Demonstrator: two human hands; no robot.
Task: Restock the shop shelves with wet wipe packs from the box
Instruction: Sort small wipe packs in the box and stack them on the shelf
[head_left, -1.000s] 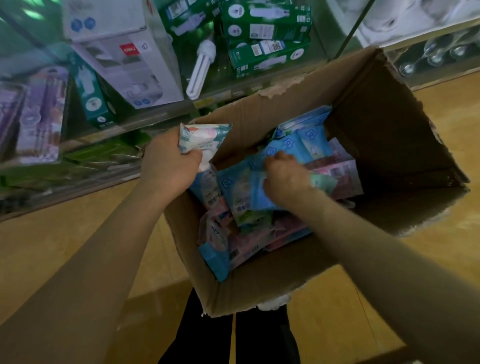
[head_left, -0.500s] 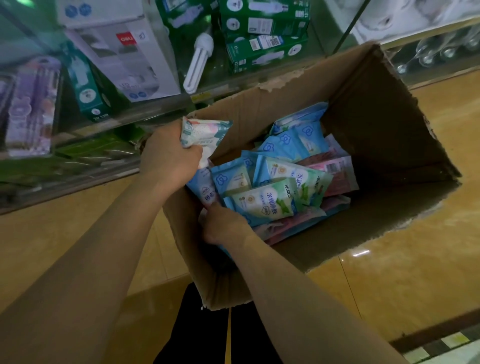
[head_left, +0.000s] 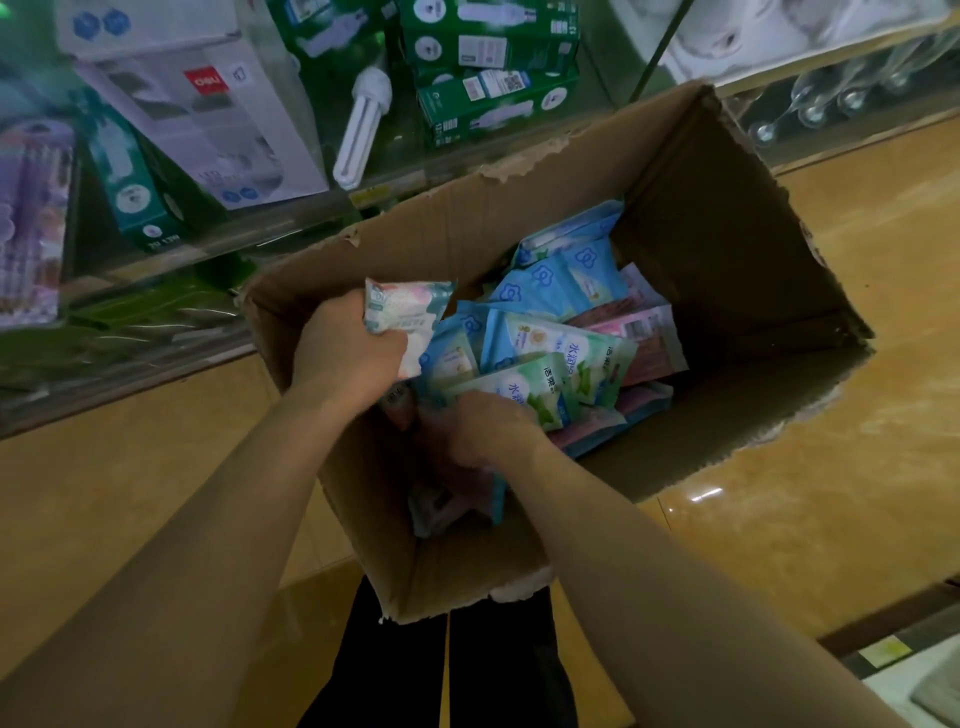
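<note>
**A:** Where do the wet wipe packs lie?

**B:** Most sit in a loose heap inside the cardboard box, crowded toward its left wall and near-left corner. The right part of the box's bottom is bare cardboard in shadow. Blue packs lie at the far side of the heap. A green-and-white pack lies on top nearer the person, with pink ones along the right side.

**A:** And the left hand?

**B:** The left hand is at the box's left rim. Its fingers are curled tight round a white-and-teal pack, which sticks up above the heap.

**A:** Is the right hand holding anything?

**B:** One cannot tell. The right hand is down inside the box by the near-left corner, knuckles up and fingers bent into the packs, at the near edge of the green-and-white pack. It is blurred, so no grip can be made out. A pinkish pack shows just below it, against the near wall.

**A:** What stands around the box?

**B:** Beyond the far-left rim is a glass shelf with green cartons, a bare white lamp tube and a white carton. A glossy tan floor lies to the right. The person's dark trouser legs show below the near corner.
</note>
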